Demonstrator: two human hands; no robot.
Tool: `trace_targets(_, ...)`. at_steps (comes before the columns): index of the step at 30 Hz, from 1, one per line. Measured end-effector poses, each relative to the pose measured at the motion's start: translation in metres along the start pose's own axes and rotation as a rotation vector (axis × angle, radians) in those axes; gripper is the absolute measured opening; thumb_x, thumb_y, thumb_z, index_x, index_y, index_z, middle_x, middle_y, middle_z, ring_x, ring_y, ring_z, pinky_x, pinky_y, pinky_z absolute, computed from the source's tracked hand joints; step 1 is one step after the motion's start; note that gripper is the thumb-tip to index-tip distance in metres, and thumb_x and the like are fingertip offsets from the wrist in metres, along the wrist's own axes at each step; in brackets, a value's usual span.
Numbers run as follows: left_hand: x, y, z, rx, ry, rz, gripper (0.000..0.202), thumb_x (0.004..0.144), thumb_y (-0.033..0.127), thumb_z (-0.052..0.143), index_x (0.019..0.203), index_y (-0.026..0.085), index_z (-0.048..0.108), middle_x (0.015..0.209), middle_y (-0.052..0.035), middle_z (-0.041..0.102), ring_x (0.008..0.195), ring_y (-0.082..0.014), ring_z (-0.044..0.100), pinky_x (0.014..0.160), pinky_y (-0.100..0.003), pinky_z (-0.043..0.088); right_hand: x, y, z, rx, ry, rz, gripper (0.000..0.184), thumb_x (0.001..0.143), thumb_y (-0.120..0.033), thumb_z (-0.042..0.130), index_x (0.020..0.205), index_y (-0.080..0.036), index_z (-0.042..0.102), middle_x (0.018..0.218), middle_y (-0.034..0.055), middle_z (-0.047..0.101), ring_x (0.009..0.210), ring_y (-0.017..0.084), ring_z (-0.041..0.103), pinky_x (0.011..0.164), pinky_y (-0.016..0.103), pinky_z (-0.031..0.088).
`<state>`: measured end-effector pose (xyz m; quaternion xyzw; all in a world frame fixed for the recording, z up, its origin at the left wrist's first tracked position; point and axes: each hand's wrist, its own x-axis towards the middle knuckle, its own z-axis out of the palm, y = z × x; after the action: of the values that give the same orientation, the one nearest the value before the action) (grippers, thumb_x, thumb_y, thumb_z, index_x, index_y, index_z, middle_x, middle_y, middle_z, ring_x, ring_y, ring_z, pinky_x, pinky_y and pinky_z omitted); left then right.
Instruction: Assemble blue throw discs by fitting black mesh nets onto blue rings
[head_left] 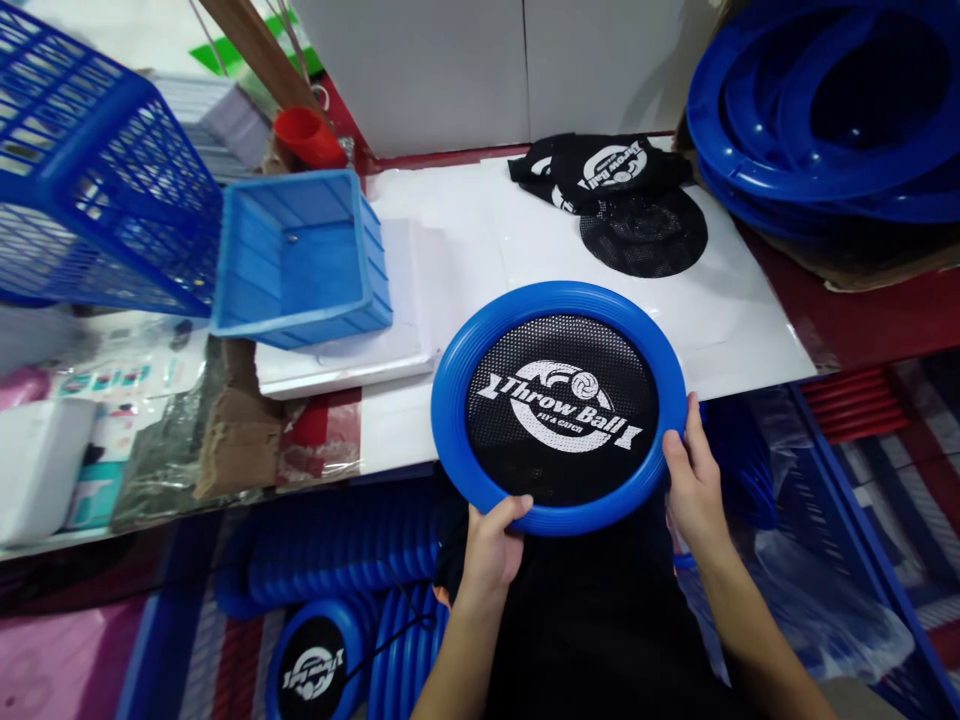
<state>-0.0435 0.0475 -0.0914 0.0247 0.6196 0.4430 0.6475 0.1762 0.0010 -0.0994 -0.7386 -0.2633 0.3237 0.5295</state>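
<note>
A round blue throw-ball racket disc (555, 410) with a plastic rim and black printed mesh centre is held over the front edge of the white-topped table. My left hand (495, 545) grips its near rim, thumb on top. At the right side of the rim, my right hand (696, 480) also has hold of it, thumb above and fingers at the outer edge. The white "Throw Ball" print faces up. Beyond the disc lie printed black mesh pieces (615, 170) and a round black mesh piece (645, 235).
Blue rings (817, 170) are piled at the right back. On the left stand a light-blue bin (292, 330), a blue basket (112, 180) and a red cup (309, 137). Below the table, finished-looking discs (311, 660) and rows of blue rings (337, 550) are stacked. A clear plastic bag (832, 610) hangs low right.
</note>
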Motion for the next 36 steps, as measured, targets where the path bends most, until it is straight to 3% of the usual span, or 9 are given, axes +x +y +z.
trace_targets(6, -0.003, 0.001, 0.002, 0.002, 0.001, -0.013, 0.041, 0.036, 0.015, 0.084, 0.074, 0.02, 0.069, 0.075, 0.0021, 0.075, 0.074, -0.0184, 0.067, 0.072, -0.031, 0.055, 0.002, 0.003, 0.015, 0.075, 0.098, -0.097, 0.071, 0.104, -0.057, 0.066, 0.167, -0.032, 0.047, 0.174, -0.0021, 0.043, 0.166, 0.024, 0.034, 0.14, 0.044, 0.021)
trace_targets(10, -0.003, 0.0, 0.002, 0.0, -0.026, -0.016, 0.039, 0.036, 0.015, 0.083, 0.072, 0.019, 0.068, 0.071, 0.0026, 0.072, 0.069, -0.0159, 0.065, 0.07, -0.029, 0.054, 0.004, 0.005, 0.017, 0.109, 0.089, -0.107, 0.074, 0.101, -0.056, 0.069, 0.166, -0.028, 0.048, 0.172, 0.002, 0.047, 0.163, 0.027, 0.039, 0.139, 0.048, 0.024)
trace_targets(12, -0.003, 0.0, 0.002, -0.002, -0.022, -0.013, 0.04, 0.036, 0.015, 0.084, 0.072, 0.018, 0.068, 0.071, 0.0027, 0.073, 0.069, -0.0158, 0.065, 0.069, -0.028, 0.054, 0.004, 0.004, 0.016, 0.156, 0.079, -0.067, 0.076, 0.098, -0.056, 0.073, 0.165, -0.027, 0.05, 0.171, 0.0039, 0.049, 0.161, 0.028, 0.043, 0.137, 0.05, 0.028)
trace_targets(15, 0.0, 0.0, 0.0, -0.004, -0.011, -0.009, 0.041, 0.035, 0.014, 0.084, 0.073, 0.019, 0.068, 0.074, 0.0025, 0.075, 0.071, -0.0166, 0.067, 0.07, -0.029, 0.055, 0.002, 0.0, 0.014, 0.316, 0.079, 0.078, 0.073, 0.092, -0.057, 0.079, 0.157, -0.031, 0.057, 0.159, 0.0039, 0.063, 0.149, 0.028, 0.057, 0.129, 0.05, 0.044)
trace_targets(18, 0.003, 0.001, -0.004, 0.006, -0.014, -0.017, 0.041, 0.035, 0.013, 0.083, 0.072, 0.019, 0.067, 0.074, 0.0024, 0.075, 0.071, -0.0165, 0.067, 0.071, -0.029, 0.055, 0.003, -0.004, 0.009, 0.496, 0.014, 0.266, 0.061, 0.08, -0.059, 0.088, 0.131, -0.029, 0.073, 0.131, 0.0033, 0.079, 0.132, 0.031, 0.071, 0.118, 0.05, 0.055)
trace_targets(21, 0.007, 0.002, -0.01, 0.021, -0.026, -0.009, 0.044, 0.035, 0.012, 0.084, 0.075, 0.019, 0.068, 0.078, 0.0013, 0.078, 0.076, -0.0183, 0.07, 0.073, -0.03, 0.057, 0.007, -0.004, 0.001, 0.549, -0.118, 0.371, 0.055, 0.068, -0.058, 0.095, 0.11, -0.024, 0.08, 0.118, 0.0058, 0.083, 0.125, 0.034, 0.074, 0.117, 0.051, 0.057)
trace_targets(27, 0.016, 0.002, -0.021, 0.097, -0.105, -0.003, 0.05, 0.035, 0.01, 0.086, 0.083, 0.017, 0.075, 0.074, 0.0011, 0.076, 0.071, -0.0186, 0.069, 0.069, -0.029, 0.057, 0.013, -0.003, -0.004, 0.506, -0.07, 0.373, 0.059, 0.06, -0.061, 0.101, 0.101, -0.023, 0.081, 0.11, 0.0082, 0.085, 0.121, 0.035, 0.076, 0.115, 0.054, 0.058)
trace_targets(33, 0.021, 0.003, -0.022, 0.1, -0.128, 0.019, 0.052, 0.035, 0.011, 0.088, 0.085, 0.017, 0.077, 0.085, -0.0022, 0.081, 0.077, -0.0213, 0.073, 0.073, -0.031, 0.06, 0.016, -0.002, 0.001, 0.499, 0.002, 0.395, 0.059, 0.052, -0.058, 0.104, 0.094, -0.024, 0.081, 0.104, 0.0048, 0.085, 0.111, 0.033, 0.079, 0.111, 0.05, 0.061)
trace_targets(36, 0.027, 0.001, -0.023, 0.118, -0.146, 0.029, 0.053, 0.035, 0.011, 0.088, 0.087, 0.017, 0.078, 0.081, -0.0015, 0.08, 0.075, -0.022, 0.073, 0.074, -0.032, 0.061, 0.017, 0.005, -0.001, 0.504, -0.036, 0.374, 0.059, 0.053, -0.06, 0.103, 0.095, -0.025, 0.08, 0.106, 0.0047, 0.084, 0.112, 0.032, 0.078, 0.11, 0.049, 0.061)
